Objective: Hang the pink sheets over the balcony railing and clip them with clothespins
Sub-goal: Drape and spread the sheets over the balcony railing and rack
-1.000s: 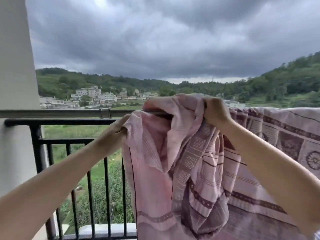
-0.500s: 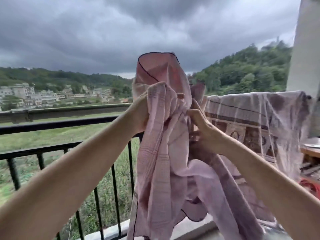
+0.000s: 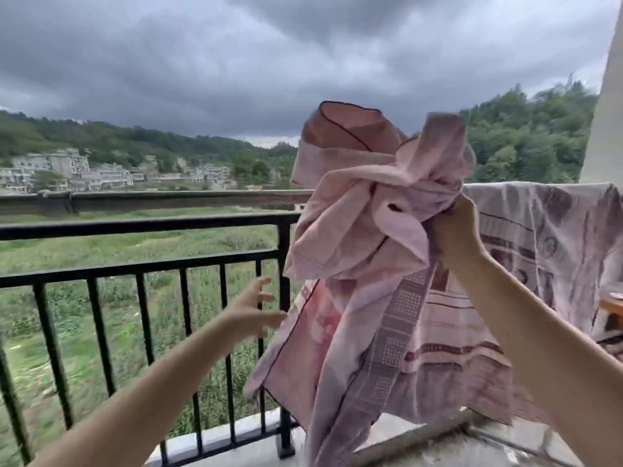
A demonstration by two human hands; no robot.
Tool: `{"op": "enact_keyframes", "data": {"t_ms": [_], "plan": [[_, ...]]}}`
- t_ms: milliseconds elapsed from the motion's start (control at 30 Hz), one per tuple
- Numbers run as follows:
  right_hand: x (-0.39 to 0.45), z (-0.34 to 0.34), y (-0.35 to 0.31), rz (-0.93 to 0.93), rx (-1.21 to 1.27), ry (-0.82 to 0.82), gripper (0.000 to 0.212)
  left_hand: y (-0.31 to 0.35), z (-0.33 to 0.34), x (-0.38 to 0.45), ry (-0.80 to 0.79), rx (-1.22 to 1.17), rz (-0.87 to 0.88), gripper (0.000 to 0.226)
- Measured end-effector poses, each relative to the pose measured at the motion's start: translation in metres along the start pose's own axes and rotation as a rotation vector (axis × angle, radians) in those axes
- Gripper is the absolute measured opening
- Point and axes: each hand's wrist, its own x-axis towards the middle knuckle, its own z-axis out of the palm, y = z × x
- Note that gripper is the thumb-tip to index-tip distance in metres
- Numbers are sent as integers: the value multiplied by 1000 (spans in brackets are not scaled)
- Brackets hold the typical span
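My right hand (image 3: 453, 227) grips a bunched pink sheet (image 3: 357, 237) and holds it up above the black balcony railing (image 3: 141, 225). The sheet's loose end hangs down to the floor edge, its dark-trimmed border showing. My left hand (image 3: 251, 313) is lower, in front of the railing bars, with fingers spread and holding nothing, just left of the hanging cloth. A second patterned pink sheet (image 3: 539, 237) lies draped over the rail at the right. No clothespins are in view.
A grey pole or outer rail (image 3: 168, 198) runs horizontally behind the black railing. A white pillar (image 3: 603, 129) stands at the far right. Part of a wooden table edge (image 3: 612, 303) shows low at the right. Fields and buildings lie beyond.
My left hand has let go of the bunched sheet and dropped lower, fingers spread. The right hand alone now holds the sheet up. The view has swung further right.
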Motion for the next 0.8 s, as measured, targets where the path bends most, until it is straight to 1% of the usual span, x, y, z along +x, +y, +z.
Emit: {"op": "enact_keyframes", "data": {"t_ms": [33, 67, 100, 133, 200, 233, 300, 333, 367, 400, 433, 467, 500, 533, 600, 667, 700, 733, 767, 800], "plan": [[1, -11, -4, -10, -4, 25, 14, -11, 25, 7, -122, 91, -93, 89], [1, -20, -9, -20, -16, 42, 17, -17, 49, 16, -188, 120, -113, 96], [0, -30, -13, -21, -30, 49, 20, -18, 71, 27, -186, 83, -98, 94], [0, -40, -17, -14, -50, 50, 22, -13, 88, 37, -130, 19, -73, 82], [0, -68, -22, 6, -131, 67, 19, 5, 109, 57, -22, -2, -12, 41], [1, -85, -24, 15, -185, 94, 19, 16, 113, 67, -5, -22, -1, 27], [2, -123, -29, 27, -310, 177, 25, 44, 111, 84, 18, -164, 12, 20], [1, -141, -32, 23, -391, 212, 24, 62, 105, 90, 56, -210, 72, 19], [-1, -157, -35, -9, -484, 231, 19, 82, 98, 95, 103, -170, 177, 16], [-4, -169, -40, -59, -589, 237, 9, 103, 91, 99, 169, -35, 321, 12], [-8, -177, -43, -108, -702, 241, 15, 127, 85, 102, 244, 115, 465, 12], [-13, -182, -48, -166, -804, 242, 28, 151, 83, 105, 317, 240, 604, 13], [-18, -183, -52, -226, -873, 237, 41, 177, 82, 105, 345, 302, 717, 14], [-24, -183, -54, -290, -923, 240, 51, 203, 83, 106, 345, 317, 825, 16], [-34, -174, -59, -306, -948, 222, 59, 250, 87, 111, 309, 343, 1023, 19], [-38, -158, -54, -255, -831, 231, 58, 293, 82, 123, 288, 369, 1150, 22], [-37, -147, -50, -232, -795, 242, 57, 312, 74, 128, 303, 366, 1170, 25], [-34, -133, -46, -230, -804, 219, 54, 330, 61, 134, 330, 341, 1181, 27], [-31, -117, -43, -247, -803, 199, 47, 348, 44, 143, 356, 315, 1195, 29], [-25, -99, -41, -268, -751, 202, 36, 365, 24, 152, 380, 306, 1212, 31]]}}
